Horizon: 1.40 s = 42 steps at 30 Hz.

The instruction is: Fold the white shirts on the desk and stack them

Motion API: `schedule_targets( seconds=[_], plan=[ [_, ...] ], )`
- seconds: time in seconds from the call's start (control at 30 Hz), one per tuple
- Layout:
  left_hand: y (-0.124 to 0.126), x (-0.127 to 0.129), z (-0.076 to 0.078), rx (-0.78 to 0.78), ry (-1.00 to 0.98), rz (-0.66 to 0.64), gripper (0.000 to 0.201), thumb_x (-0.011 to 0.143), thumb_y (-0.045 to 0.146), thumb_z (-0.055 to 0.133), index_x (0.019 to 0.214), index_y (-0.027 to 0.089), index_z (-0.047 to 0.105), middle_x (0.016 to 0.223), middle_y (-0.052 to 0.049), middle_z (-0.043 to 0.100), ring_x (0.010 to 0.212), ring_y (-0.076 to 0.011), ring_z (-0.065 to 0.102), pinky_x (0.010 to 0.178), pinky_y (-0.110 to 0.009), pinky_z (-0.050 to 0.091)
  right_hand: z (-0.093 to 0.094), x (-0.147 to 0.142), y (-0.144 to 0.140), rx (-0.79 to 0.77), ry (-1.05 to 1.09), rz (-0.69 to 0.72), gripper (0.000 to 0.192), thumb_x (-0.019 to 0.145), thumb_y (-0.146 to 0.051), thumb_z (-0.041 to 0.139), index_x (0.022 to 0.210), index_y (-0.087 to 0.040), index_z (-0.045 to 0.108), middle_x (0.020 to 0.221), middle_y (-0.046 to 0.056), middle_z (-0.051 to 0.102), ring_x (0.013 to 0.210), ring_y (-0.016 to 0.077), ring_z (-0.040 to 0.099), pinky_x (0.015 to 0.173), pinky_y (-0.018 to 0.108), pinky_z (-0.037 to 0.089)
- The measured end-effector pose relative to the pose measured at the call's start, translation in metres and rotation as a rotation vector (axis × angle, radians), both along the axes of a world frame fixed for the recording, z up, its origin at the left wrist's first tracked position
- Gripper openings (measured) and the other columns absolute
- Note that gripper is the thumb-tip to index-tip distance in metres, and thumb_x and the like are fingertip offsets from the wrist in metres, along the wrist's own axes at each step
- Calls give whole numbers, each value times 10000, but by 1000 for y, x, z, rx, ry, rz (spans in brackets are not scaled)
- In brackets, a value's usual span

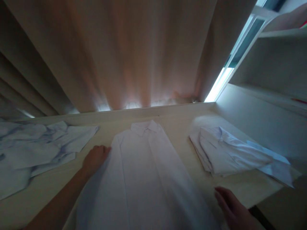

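Observation:
A white collared shirt [141, 172] lies front up on the pale surface, its collar toward the curtain and its lower part running out of view at the bottom. At its left shoulder edge is my left hand [96, 159], fingers curled in and closed on the cloth. To the right of the shirt, my right hand [231, 207] hovers apart from it near the surface's front edge. Its thumb and forefinger come together, with no cloth visible between them; the other fingers are mostly hidden.
A loose pile of white garments [38, 143] lies at the left. Folded white clothes [230, 153] are stacked at the right, beside a white side panel [251, 118] with shelves above. A brown curtain [124, 54] hangs along the back, with a window strip [220, 83] at its right.

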<state>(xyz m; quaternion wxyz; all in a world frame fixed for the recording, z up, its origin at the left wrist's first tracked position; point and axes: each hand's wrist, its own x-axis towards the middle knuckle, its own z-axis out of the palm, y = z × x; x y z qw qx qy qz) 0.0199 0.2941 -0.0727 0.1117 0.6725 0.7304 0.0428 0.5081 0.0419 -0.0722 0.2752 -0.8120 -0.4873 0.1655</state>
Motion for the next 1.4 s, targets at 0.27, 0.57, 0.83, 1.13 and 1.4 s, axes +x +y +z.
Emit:
schedule_targets(
  seconds=[0.27,0.57,0.83,1.13,1.4],
  plan=[
    [23,12,-3,26,-73,132,570,825,599,213,853,174,591,876,-132,668,811,-281,633,657,-373,448,-1,-97,214,-112,-417,158,418,931,-419,241,915,-183,586,960,113,649,823,217,634,683,327,448],
    [41,30,-19,152,138,44,485,879,435,178,909,170,584,892,-135,663,792,-265,622,619,-354,438,-18,-104,258,-247,-614,217,369,948,-390,233,1033,-184,528,891,119,660,821,240,641,686,354,443],
    [41,35,-30,449,284,-152,453,884,347,248,1152,111,527,1214,-189,553,1134,-322,501,925,-462,397,-5,-124,322,88,-647,596,394,913,-223,283,1244,-112,466,1307,149,504,1213,209,442,1007,322,328],
    [40,56,-64,278,178,-331,670,861,561,276,1333,99,385,1441,-179,360,1372,-309,231,1121,-478,192,-42,-136,358,37,-593,730,614,933,-457,225,1400,-61,281,1483,173,273,1360,284,232,1103,434,185],
    [65,15,-64,282,230,-347,680,862,576,251,1374,135,329,1447,-164,359,1376,-294,228,1121,-469,160,-49,-165,372,45,-577,725,699,917,-553,192,1410,-61,252,1492,173,250,1369,308,191,1108,474,144]
  ],
)
